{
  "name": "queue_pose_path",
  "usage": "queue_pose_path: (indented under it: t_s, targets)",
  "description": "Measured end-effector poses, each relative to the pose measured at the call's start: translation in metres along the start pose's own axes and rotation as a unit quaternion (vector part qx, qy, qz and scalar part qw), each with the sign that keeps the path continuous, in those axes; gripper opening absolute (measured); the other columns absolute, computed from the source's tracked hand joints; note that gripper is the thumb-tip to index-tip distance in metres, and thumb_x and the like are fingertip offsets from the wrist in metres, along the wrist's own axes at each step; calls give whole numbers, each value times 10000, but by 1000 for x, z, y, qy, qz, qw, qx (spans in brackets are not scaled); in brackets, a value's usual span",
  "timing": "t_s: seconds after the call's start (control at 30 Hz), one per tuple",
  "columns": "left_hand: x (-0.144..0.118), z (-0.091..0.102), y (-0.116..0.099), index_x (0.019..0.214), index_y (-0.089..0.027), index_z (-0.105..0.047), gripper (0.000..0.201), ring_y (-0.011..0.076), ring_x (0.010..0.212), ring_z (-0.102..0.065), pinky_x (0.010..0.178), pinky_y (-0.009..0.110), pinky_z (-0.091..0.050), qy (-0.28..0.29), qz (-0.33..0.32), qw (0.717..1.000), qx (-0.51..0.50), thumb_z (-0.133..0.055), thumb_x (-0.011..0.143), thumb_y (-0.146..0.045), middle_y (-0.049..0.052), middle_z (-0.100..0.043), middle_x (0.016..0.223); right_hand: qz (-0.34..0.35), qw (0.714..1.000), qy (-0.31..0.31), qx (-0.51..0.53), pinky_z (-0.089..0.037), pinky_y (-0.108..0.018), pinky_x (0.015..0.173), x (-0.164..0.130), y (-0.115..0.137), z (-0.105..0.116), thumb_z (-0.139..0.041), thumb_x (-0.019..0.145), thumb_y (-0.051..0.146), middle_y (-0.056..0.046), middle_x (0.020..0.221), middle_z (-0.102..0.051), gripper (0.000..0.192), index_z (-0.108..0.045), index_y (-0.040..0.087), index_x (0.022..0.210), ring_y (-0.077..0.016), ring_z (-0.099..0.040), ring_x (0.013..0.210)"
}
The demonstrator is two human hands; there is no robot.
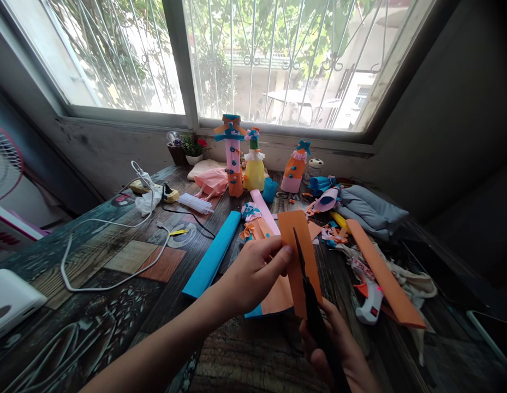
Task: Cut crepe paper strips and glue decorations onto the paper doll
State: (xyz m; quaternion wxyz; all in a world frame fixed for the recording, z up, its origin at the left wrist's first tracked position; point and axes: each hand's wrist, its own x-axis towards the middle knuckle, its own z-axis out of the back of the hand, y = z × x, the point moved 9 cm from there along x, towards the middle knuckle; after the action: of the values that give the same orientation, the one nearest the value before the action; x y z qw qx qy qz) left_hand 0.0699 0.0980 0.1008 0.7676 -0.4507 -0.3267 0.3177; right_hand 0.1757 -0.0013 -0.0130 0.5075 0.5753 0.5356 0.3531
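Evidently, in my head view, the left hand (253,273) pinches the orange paper (296,278) above the table (232,355), while the right hand (346,349) is wrapped round black scissors (316,319) lying along it. I'd worry that a sagging sheet could let the blades stray towards the left thumb. Nearby, the glue gun (371,303) crowds the right side; a blue roll (214,254) lies left, near the forearm.

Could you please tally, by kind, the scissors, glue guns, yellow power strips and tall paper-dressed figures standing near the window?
Scissors: 1, held in the right hand
Glue gun: 1
Yellow power strip: 1
Tall paper-dressed figures: 3, namely the pink-and-orange tower, the yellow-skirted figure and the orange-and-pink figure
Total: 6
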Motion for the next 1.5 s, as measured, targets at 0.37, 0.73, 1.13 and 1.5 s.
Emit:
queue_pose_path:
  t_s: [0.37,0.73,1.13,1.5]
  targets:
    - [-1,-4,0,710,-148,-507,296,110,630,-465,581,230,-350,15,3,1000,-17,-369,918,-306,-13,-497,663,7,999,9,-36,-421,-250,691,1,0,0,-679,629,620,23,850,-632,561,-554,379,1121,-142,-562,707]
    - [2,7,2,727,-143,-523,303,104,630,-470,586,213,-358,-18,-6,999,-49,-385,919,-332,-14,-495,663,18,998,28,-49,-409,-238,629,3,0,-1,-655,629,644,16,784,-604,588,-555,370,1139,-140,-530,657]
    - [3,9,4,795,-130,-566,262,106,644,-470,589,210,-368,-28,1,998,-63,-420,903,-320,-14,-482,671,18,995,43,-88,-423,-251,563,4,-9,3,-631,663,634,-1,725,-569,656,-503,302,1214,-167,-540,621]
    - [4,14,2,739,-135,-532,290,104,646,-475,598,207,-373,-28,-1,998,-52,-405,909,-333,-15,-482,664,0,997,31,-73,-437,-238,579,4,-11,4,-682,621,618,6,724,-590,651,-526,318,1177,-159,-561,644]
